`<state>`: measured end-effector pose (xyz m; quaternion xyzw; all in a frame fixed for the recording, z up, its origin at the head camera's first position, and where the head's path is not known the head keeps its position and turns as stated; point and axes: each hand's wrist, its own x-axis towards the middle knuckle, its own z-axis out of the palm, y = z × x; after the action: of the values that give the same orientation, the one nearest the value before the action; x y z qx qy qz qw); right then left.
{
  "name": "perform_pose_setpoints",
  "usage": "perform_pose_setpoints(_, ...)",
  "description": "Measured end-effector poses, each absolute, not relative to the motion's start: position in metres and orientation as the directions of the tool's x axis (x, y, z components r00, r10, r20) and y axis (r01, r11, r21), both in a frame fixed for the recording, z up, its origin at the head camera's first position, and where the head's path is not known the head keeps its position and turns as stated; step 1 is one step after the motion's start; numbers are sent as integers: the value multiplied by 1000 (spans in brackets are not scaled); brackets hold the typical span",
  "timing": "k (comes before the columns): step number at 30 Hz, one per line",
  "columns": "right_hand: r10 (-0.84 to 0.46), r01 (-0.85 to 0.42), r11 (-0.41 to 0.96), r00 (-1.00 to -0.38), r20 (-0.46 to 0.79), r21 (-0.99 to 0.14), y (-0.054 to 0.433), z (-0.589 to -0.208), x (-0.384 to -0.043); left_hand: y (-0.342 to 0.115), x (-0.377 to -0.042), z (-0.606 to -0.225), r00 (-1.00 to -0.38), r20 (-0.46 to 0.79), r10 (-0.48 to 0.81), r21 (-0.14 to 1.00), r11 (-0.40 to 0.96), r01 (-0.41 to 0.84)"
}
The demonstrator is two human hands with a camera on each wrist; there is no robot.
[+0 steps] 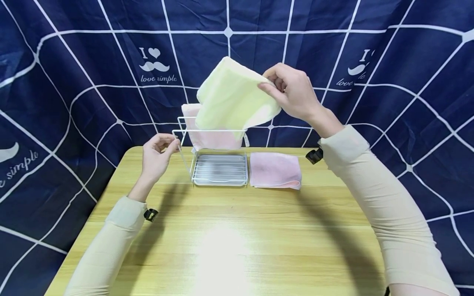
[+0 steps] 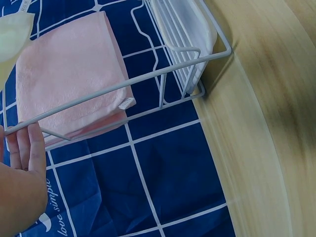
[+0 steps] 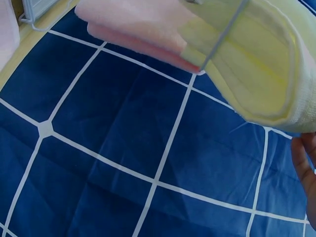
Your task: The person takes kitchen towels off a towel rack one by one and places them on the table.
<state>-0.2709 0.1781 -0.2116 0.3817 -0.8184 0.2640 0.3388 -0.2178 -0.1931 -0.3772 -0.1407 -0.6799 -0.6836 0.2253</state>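
Note:
My right hand (image 1: 292, 88) pinches the right edge of a yellow towel (image 1: 233, 94). The towel hangs over the top of a white wire rack (image 1: 207, 130), its lower end overlapping the front bar. In the right wrist view the yellow towel (image 3: 266, 64) falls in an open fold across a rack bar. On the rack's rear bar hangs a pink towel (image 2: 74, 74), partly behind the yellow one. My left hand (image 1: 157, 156) pinches the rack's upper left corner; in the left wrist view, fingers (image 2: 34, 148) curl at the end of the bar.
The rack's base holds a pale drip tray (image 1: 220, 169) under wires. To its right a folded pink towel (image 1: 275, 170) lies on the wooden table (image 1: 166, 234). A dark blue curtain with white lines (image 1: 259, 16) stands behind the table and along its sides.

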Motion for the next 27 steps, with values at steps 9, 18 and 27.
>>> perform_pose_setpoints(9, -390, -825, 522, -458, 799, -218, 189, -206, -270, -193, -218, -377, -861, 498, -106, 867, 46, 496)
perform_pose_setpoints(18, -344, -838, 491, -439, 830, -239, 200, -200, -270, -193, -216, -376, -857, 503, -110, 864, 28, 503)
perform_pose_setpoints(27, -313, -841, 480, -430, 847, -250, 212, -194, -265, -192, -215, -377, -858, 501, -115, 864, 10, 504)
